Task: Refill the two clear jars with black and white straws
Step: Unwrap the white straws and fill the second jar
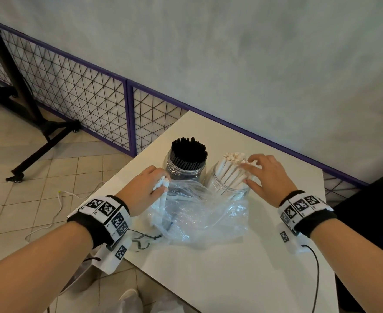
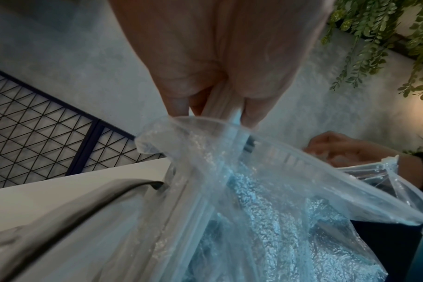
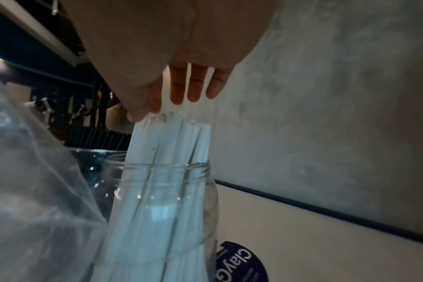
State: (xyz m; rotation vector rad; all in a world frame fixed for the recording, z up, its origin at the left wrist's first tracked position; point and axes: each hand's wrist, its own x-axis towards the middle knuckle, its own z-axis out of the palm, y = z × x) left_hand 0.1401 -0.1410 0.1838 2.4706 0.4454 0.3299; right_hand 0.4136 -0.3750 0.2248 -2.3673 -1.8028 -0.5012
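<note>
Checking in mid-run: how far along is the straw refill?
Done: the black straws pack their jar. In hand: the left hand grips a few white straws at the plastic bag mouth; the right hand rests open on the white-straw jar. Left: adding that handful; more in the bag can't be told.

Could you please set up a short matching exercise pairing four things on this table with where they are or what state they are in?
Things:
1. clear jar of black straws
2. clear jar of white straws
3. crumpled clear plastic bag
4. small bunch of white straws

Places or states:
A. lying on the white table in front of both jars
B. held in the left hand at the bag's mouth
C. far jar, untouched
D. its straw tops under the right hand

Pairs: 1-C, 2-D, 3-A, 4-B
</note>
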